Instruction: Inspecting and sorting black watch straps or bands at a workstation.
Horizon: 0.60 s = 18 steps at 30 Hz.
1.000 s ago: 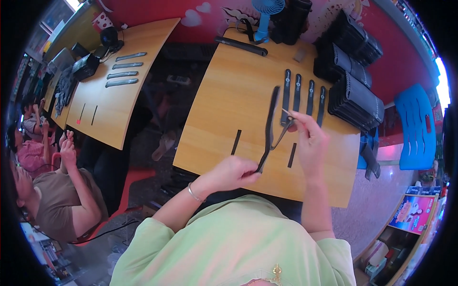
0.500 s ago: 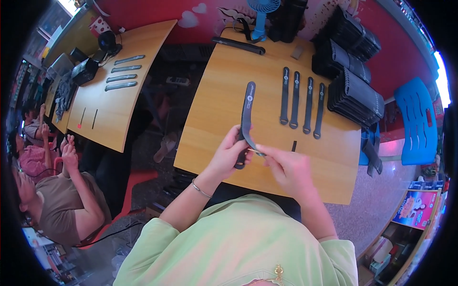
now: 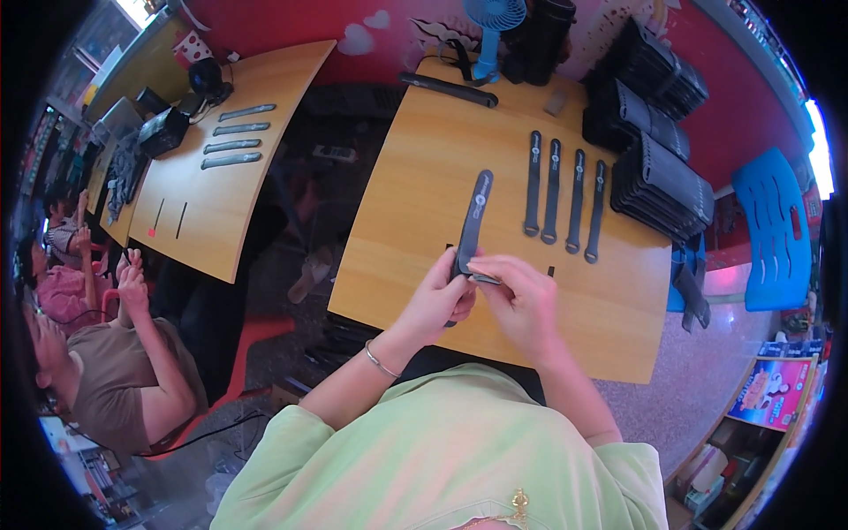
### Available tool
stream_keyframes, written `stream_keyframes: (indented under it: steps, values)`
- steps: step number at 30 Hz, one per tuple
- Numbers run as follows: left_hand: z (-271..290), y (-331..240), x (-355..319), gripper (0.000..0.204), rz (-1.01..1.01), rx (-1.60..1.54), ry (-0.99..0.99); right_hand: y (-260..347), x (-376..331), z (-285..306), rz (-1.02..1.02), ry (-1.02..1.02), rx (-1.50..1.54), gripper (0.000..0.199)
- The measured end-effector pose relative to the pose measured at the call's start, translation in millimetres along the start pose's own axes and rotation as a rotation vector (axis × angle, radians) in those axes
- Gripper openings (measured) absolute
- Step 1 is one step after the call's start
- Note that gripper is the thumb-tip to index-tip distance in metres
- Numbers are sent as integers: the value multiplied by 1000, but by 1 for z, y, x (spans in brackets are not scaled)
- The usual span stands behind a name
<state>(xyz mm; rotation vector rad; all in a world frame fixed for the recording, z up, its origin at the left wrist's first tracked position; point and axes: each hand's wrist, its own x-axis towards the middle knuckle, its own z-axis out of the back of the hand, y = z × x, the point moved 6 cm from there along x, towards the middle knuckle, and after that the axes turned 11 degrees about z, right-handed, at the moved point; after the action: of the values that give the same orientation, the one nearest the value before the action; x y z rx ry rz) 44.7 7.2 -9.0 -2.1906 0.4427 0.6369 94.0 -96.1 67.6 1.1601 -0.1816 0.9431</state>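
A long black strap [image 3: 477, 208] with a rounded end and pale print stands up from my hands over the table. My left hand [image 3: 435, 302], with a bracelet at its wrist, is closed round its lower part, and a dark piece pokes out below the fingers. My right hand [image 3: 523, 300] pinches the strap's folded lower end just to the right of the left fingers. What lies inside the fold is hidden. Several matching straps [image 3: 552, 194] lie side by side on the table to the right.
Stacks of black straps [image 3: 662, 185] stand at the table's [image 3: 397, 212] right edge. At the back are a blue fan [image 3: 493, 16], a dark cylinder [image 3: 541, 40] and a long black bundle [image 3: 449, 89]. Another table [image 3: 199, 199] with straps and a seated person [image 3: 132, 380] are at left.
The upper strap has leaned to the right and dropped a little. My right hand has closed in on my left, folding the strap's lower end. The view has shifted slightly.
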Motion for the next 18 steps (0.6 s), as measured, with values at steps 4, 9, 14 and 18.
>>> stream_keyframes:
  steps: [4, 9, 14, 18]
  values:
    - [7, 2, -16, 27, 43, 128, 142, -43, -10, -5, -515, 5, 320, 13]
    - [33, 7, -29, 27, 144, 71, 250, -80, 13, 7, -501, -130, 353, 5]
    - [73, 9, -52, 27, 224, 68, 350, -116, 63, 58, -467, -298, 246, 9]
    - [91, 0, -61, 25, 156, 28, 442, -106, 99, 87, -242, -418, 195, 9]
